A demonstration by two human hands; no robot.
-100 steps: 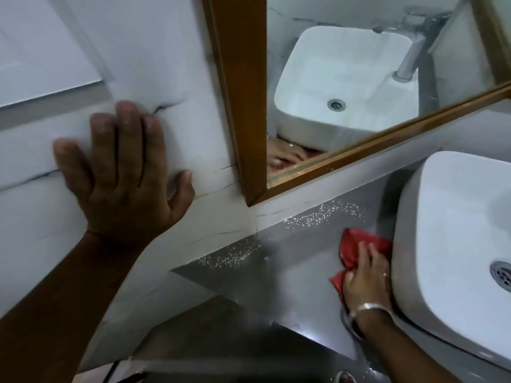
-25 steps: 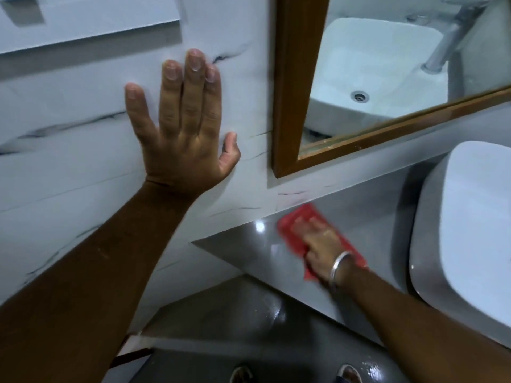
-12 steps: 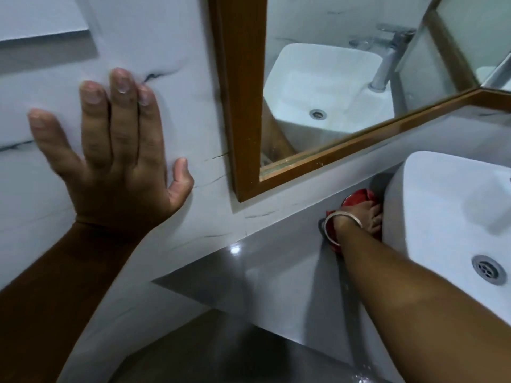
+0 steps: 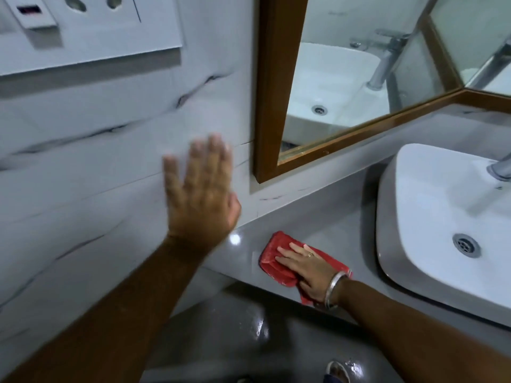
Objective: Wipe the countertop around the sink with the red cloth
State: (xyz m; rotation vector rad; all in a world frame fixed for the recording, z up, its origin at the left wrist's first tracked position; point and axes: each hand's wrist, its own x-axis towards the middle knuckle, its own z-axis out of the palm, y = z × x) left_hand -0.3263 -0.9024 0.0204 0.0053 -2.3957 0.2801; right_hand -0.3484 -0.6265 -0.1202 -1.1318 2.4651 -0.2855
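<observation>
The red cloth point(image 4: 276, 258) lies flat on the grey countertop point(image 4: 326, 222), near its left front edge. My right hand point(image 4: 309, 268) presses down on the cloth with the palm and fingers flat; a metal bangle sits on the wrist. The white sink point(image 4: 442, 217) stands to the right of the cloth, apart from it. My left hand point(image 4: 200, 194), blurred, is spread with fingers up against or just off the marble wall, holding nothing.
A wood-framed mirror point(image 4: 269, 106) hangs above the counter and reflects the basin and tap. A chrome tap point(image 4: 500, 168) stands at the sink's right. A white switch panel point(image 4: 83, 26) is at the upper left. The counter ends at the left over a wet grey floor point(image 4: 235, 327).
My right hand has slid the cloth from the back corner beside the sink out to the left front of the counter. My left hand has shifted right and lower along the wall.
</observation>
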